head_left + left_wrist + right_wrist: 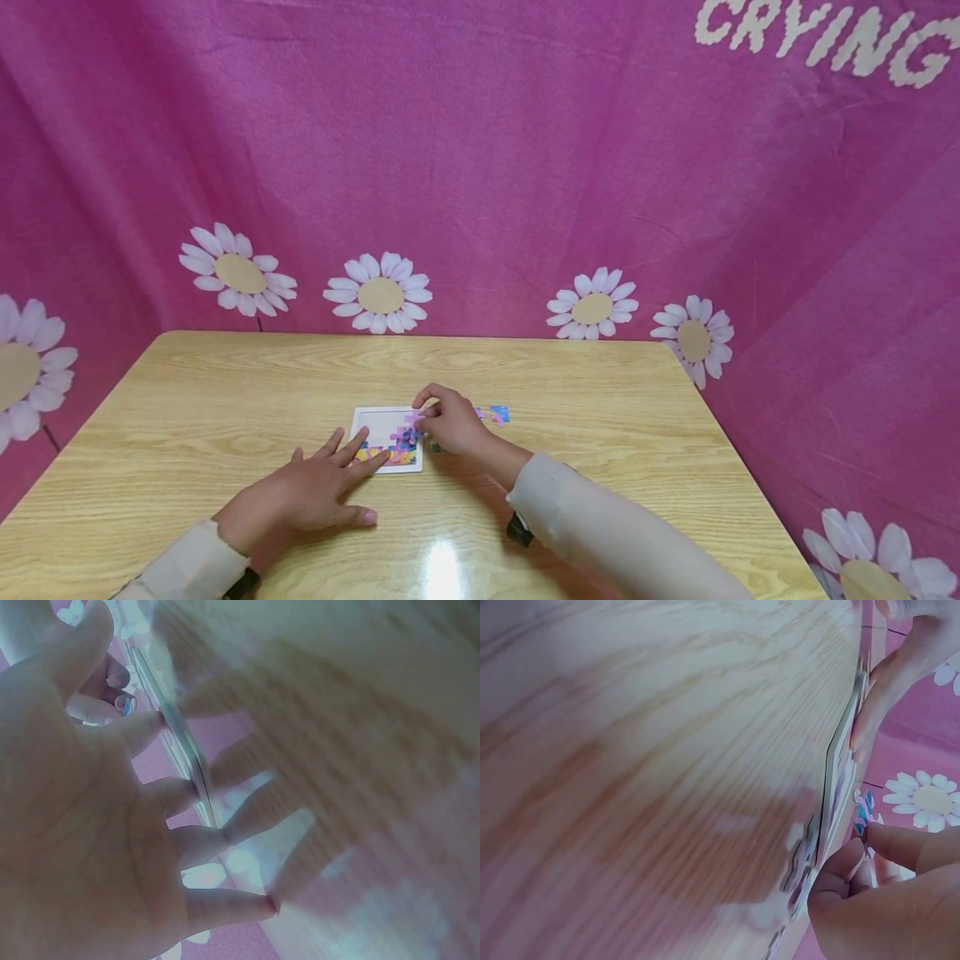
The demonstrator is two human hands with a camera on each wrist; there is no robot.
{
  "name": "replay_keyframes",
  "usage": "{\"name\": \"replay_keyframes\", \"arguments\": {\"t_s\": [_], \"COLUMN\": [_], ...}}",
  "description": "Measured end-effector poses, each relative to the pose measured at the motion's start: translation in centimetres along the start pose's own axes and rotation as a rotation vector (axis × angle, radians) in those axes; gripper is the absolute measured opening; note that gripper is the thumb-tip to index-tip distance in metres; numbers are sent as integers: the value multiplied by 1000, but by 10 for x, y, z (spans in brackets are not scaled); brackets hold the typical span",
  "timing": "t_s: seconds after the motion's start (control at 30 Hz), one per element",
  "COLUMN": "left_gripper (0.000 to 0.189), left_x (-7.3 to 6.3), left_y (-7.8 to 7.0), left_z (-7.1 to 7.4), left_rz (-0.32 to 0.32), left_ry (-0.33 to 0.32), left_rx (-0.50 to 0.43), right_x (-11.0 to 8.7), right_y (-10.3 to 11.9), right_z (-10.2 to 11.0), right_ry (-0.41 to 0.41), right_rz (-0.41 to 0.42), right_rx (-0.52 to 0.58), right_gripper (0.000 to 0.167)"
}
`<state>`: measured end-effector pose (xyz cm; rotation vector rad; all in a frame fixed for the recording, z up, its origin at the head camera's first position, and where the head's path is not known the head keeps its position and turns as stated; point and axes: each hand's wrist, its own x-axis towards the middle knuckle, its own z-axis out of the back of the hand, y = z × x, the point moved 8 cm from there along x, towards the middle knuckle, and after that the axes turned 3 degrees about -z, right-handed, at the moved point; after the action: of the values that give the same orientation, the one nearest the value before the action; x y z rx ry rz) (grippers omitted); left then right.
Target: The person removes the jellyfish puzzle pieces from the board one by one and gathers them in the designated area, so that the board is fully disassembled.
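Just below the centre of the head view, the right hand [453, 421] has its grip closed on a small pink-and-blue jigsaw piece [865, 810], pinched by thumb and forefinger; the right wrist view shows it raised off the shallow white rectangular puzzle tray [397, 470], which lies flat on the pale wood-grain worktop [562, 383]. The left hand [318, 492] holds nothing, its grip spread, fingers straight over the tray's lower left; how firmly they press, I cannot tell. That hand is best used as a light brace, keeping the frame from sliding without nudging the joined multicoloured pieces [405, 457] along the bottom and right side. For the pinched piece, a hold on its edges seems wise, so its tabs stay visible; turn it until they match the stepped border facing the bare upper left, lower it level, then press with one fingertip. If it resists, lifting and turning beats forcing. The right hand should also stay high enough to avoid brushing the loose blue-and-pink pieces [501, 413] to the tray's right.
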<state>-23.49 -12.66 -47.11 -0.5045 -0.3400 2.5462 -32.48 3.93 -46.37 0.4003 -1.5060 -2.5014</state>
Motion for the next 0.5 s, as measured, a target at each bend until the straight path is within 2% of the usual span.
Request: {"name": "replay_keyframes", "arguments": {"t_s": [0.5], "left_gripper": [87], "left_x": [1], "left_y": [1], "left_z": [-1], "left_rz": [-2], "left_ry": [-8], "left_rx": [-1], "right_x": [-11], "right_y": [-15], "right_z": [24], "right_ry": [6], "right_rz": [0], "right_rx": [4], "right_gripper": [19]}}
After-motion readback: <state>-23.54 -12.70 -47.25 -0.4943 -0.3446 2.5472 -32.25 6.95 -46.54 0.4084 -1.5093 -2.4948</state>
